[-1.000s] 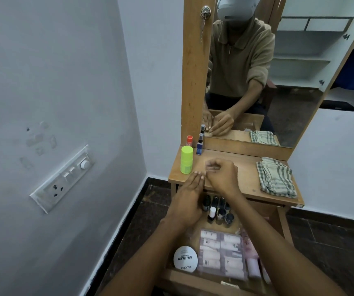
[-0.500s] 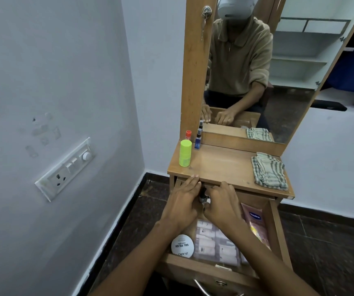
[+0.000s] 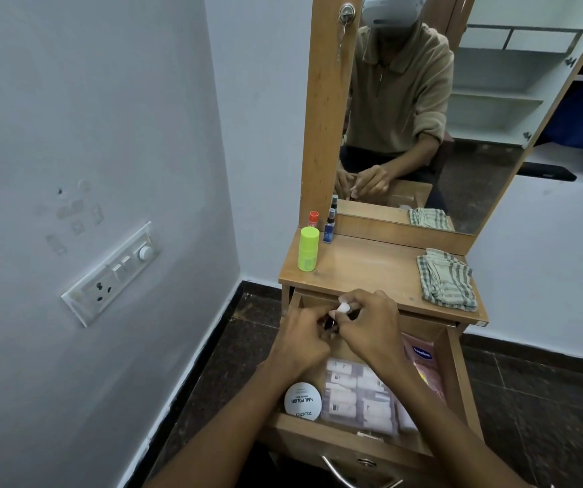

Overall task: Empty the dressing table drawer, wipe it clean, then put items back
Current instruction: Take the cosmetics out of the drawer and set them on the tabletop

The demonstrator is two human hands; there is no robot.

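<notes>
The wooden drawer [image 3: 457, 378] of the dressing table stands pulled out. Both my hands are together at its back end. My left hand [image 3: 300, 341] has its fingers curled round a dark small bottle [image 3: 329, 322]. My right hand [image 3: 371, 327] pinches a white-capped small bottle [image 3: 343, 307]. Other bottles under the hands are hidden. Nearer me in the drawer lie a round white nail polish remover tub [image 3: 303, 400], a clear pouch of sachets [image 3: 356, 396] and a pink lotion tube [image 3: 423, 361].
On the table top [image 3: 364, 265] stand a lime green bottle [image 3: 308, 249], a red-capped bottle [image 3: 313, 218] and a blue spray bottle [image 3: 329, 226]. A folded striped cloth [image 3: 446, 278] lies at the right. A mirror [image 3: 423, 110] rises behind. A switchboard [image 3: 114, 272] is on the left wall.
Both hands came down from the table top into the back of the drawer and closed on small bottles there; the white-capped one now shows between my right fingers.
</notes>
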